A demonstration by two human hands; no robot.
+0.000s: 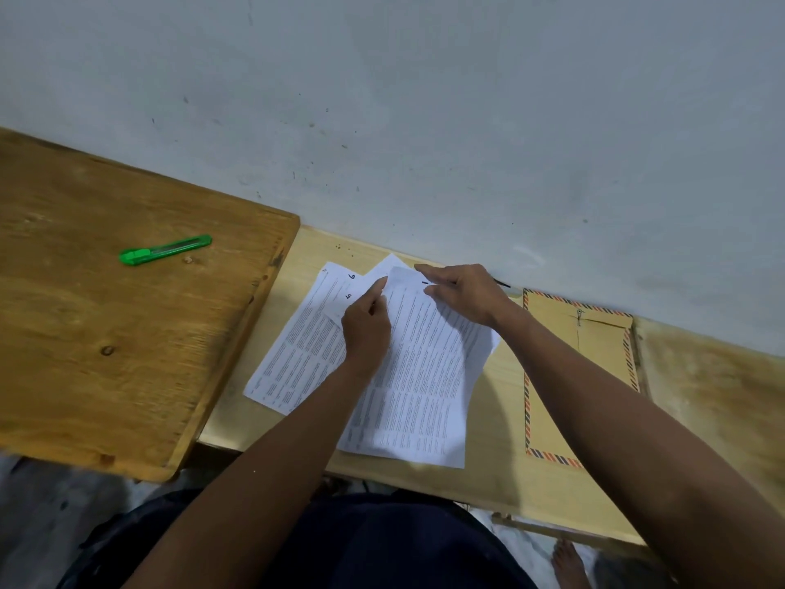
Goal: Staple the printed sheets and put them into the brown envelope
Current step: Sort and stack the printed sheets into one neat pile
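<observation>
Pale desk (pixel 492 423) by a grey wall: sorting sheets (pixel 420 376), no stapling yet.
Left hand (pixel 366 329) pinches a page corner; right hand (pixel 465 293), fingers straight, steadies the top. Next: square the stack; envelope (pixel 594 376) at 3 o'clock.

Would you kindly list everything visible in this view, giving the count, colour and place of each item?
printed sheets: several, exact count unclear, white with black text, loosely fanned on the pale table in front of the person; handwritten numbers 1, 5 and 6 show near the top edges
brown envelope: one, brown with a red and dark striped border, lying flat to the right of the sheets
utility knife: one, green, on the darker wooden board
wooden board: one, dark brown, at left
pale table: one, light wood, against the wall
wall: grey-white, behind
left hand: one, pinching a sheet's top edge
right hand: one, fingers on the top sheet's corner
</observation>
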